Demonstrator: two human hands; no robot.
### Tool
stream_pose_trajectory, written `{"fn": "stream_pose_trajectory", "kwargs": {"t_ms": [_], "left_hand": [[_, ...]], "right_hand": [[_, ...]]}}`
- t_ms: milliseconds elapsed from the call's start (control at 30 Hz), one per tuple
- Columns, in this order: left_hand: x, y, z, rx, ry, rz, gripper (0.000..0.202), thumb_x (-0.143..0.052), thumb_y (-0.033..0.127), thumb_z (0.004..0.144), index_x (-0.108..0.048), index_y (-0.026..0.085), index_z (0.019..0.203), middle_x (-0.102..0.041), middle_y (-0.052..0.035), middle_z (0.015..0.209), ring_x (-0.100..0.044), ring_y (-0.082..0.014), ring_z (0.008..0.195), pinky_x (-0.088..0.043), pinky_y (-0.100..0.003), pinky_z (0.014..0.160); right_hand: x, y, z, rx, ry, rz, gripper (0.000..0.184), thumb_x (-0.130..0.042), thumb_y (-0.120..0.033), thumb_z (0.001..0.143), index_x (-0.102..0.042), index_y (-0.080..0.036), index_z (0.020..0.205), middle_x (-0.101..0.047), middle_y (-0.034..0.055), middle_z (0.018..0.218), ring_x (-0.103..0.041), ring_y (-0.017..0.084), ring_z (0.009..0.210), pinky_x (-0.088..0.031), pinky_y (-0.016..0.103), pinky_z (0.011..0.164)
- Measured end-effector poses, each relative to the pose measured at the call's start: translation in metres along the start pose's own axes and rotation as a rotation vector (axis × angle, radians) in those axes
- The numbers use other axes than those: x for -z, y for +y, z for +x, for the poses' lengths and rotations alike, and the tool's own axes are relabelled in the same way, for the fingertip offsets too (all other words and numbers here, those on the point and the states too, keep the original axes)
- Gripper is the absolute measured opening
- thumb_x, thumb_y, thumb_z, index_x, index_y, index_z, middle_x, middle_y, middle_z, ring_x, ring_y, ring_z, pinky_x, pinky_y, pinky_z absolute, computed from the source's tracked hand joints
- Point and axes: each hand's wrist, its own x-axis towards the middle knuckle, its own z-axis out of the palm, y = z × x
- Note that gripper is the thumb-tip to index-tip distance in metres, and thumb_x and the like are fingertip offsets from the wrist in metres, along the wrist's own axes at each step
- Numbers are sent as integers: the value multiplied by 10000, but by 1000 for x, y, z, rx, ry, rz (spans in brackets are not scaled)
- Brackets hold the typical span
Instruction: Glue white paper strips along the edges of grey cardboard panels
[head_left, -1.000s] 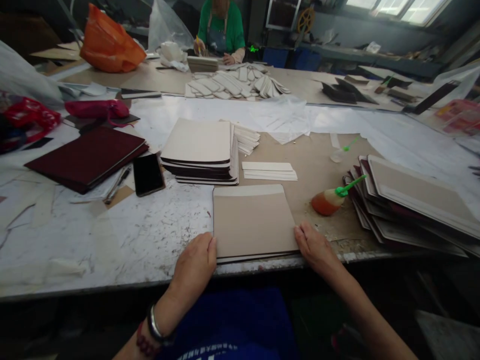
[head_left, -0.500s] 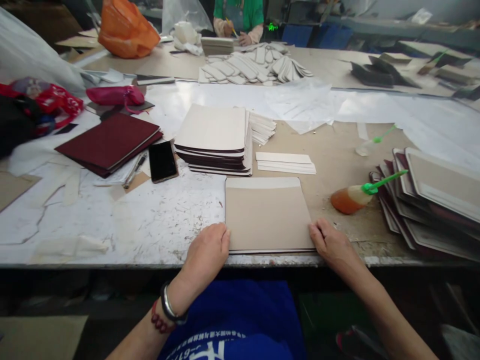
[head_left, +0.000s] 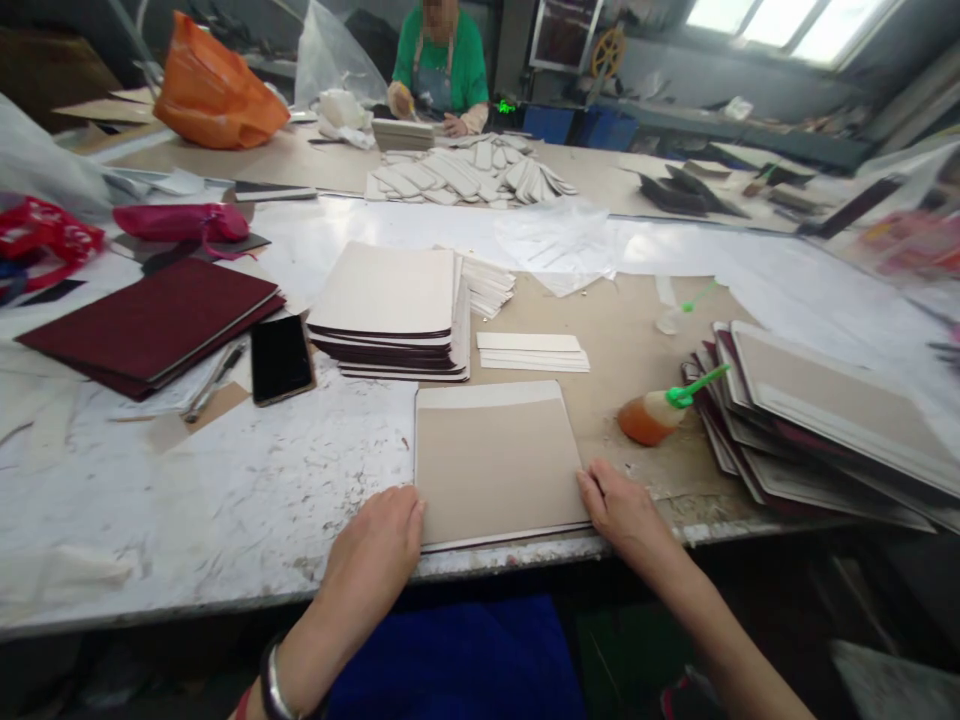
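A beige panel with a paler strip along its far edge and a dark edge lies flat at the table's front. My left hand is closed at its near left corner, and my right hand grips its right side near the front corner. Beyond the panel lie several narrow white strips. To their left rises a stack of pale panels with dark edges. Right of the panel, a squeeze bottle of orange liquid with a green nozzle leans over.
Several finished-looking panels are piled unevenly at the right. A phone, a pen and maroon covers lie at the left. Across the table, a person in green works behind a heap of pale pieces.
My view has tilted up and swung right, so everything sits further left and mostly lower in the picture. Both hands keep their hold on the panel, which stays at the table's front.
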Motion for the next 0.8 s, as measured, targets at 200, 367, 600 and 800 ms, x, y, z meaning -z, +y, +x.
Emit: {"fn": "stream_pose_trajectory", "kwargs": {"t_ms": [200,367,600,800], "left_hand": [[-3,-3,3,-4,-38,-2,270,-282,236,887,-519,180,771,-614,-85,866,-562,-232,878,-399,-344,800],[-2,-2,2,-3,-16,40,274,-278,247,882,-517,185,766,-614,-85,850,-566,-228,851,-401,-331,767],[-1,0,2,2,-30,95,259,-297,248,881,-526,185,778,-614,-77,848,-558,-212,819,-391,-302,740],[-3,-2,3,-14,-7,95,254,-299,247,877,-520,190,766,-615,-69,833,-559,-208,815,-389,-302,740]], "right_hand": [[17,-18,0,-103,-139,-74,177,-368,-216,908,-487,-174,783,-610,60,743,-577,175,681,-324,248,569],[30,-29,-1,-174,-187,-163,178,-374,-249,912,-517,-184,830,-638,58,785,-605,189,698,-290,265,536],[30,-29,0,-168,-240,-222,198,-346,-281,924,-508,-191,856,-636,58,812,-611,207,699,-286,274,534],[26,-26,0,-135,-219,-205,181,-360,-255,925,-506,-182,848,-633,54,820,-603,192,696,-271,273,534]]}}
